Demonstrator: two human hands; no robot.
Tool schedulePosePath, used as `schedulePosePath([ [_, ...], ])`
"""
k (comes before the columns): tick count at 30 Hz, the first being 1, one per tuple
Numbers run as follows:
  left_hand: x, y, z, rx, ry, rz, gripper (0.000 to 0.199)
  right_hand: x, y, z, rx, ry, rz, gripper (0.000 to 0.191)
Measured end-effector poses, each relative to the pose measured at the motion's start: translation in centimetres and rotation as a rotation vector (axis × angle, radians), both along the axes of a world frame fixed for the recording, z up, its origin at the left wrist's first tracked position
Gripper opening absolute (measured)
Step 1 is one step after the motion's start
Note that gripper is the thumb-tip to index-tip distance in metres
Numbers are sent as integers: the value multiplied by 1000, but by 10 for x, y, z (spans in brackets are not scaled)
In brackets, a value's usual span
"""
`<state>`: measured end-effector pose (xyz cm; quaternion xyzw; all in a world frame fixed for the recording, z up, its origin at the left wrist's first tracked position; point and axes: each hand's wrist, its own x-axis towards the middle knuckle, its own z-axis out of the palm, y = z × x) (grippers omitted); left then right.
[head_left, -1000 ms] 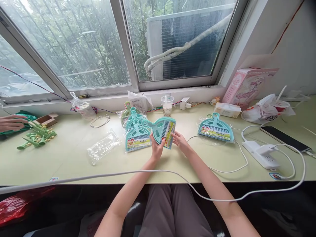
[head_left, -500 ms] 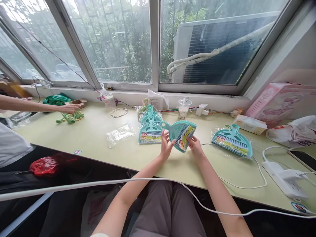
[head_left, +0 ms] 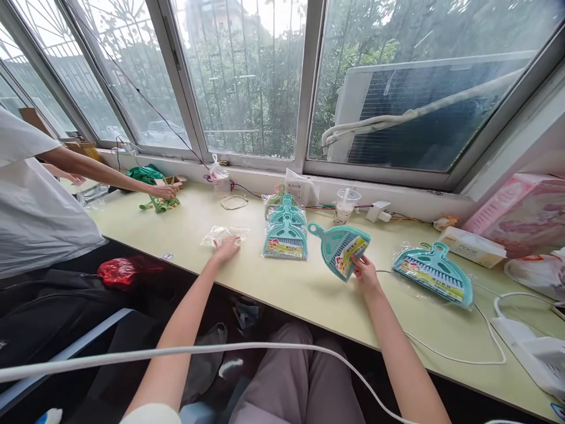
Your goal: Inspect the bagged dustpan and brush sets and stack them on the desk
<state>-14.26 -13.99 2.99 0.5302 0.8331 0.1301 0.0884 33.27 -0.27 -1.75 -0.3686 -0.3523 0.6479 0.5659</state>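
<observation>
On the desk (head_left: 185, 227), left hand (head_left: 226, 249) lies flat, fingers spread, touching a clear plastic bag (head_left: 219, 234). Right hand (head_left: 365, 272) pinches the lower edge of a teal dustpan (head_left: 338, 247), tilted up just right of the dustpan stack (head_left: 285, 227). Co-worker's hand (head_left: 164, 191) on green parts (head_left: 161, 204), far left.

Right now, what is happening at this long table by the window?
A person seated at the table holds a teal dustpan set tilted up in the right hand. The left hand rests on a clear plastic bag lying flat. A stack of bagged dustpan sets lies between the hands, and one more bagged set lies to the right. At the far left, another person's hand reaches green plastic parts.
</observation>
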Motion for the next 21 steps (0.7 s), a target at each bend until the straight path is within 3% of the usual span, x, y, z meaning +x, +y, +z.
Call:
schedulePosePath([
  [4, -34, -35, 21, -123, 116, -162, 55, 2, 4, -4, -36, 5, -27, 54],
  [7, -48, -52, 42, -102, 230, -113, 53, 2, 6, -6, -47, -33, -22, 55],
  [10, -39, -48, 50, 60, 272, -7, 48, 2, 5, -7, -43, -73, 2, 54],
  [12, -22, -37, 44, 74, 279, 35, 42, 2, 4, -7, -48, -83, 13, 54],
  [16, 21, -17, 15, -100, 328, -9, 43, 1, 2, -3, -68, -78, 14, 53],
  [21, 50, -15, -15, 39, 471, 48, 53, -2, 0, 1, -101, -91, 11, 51],
])
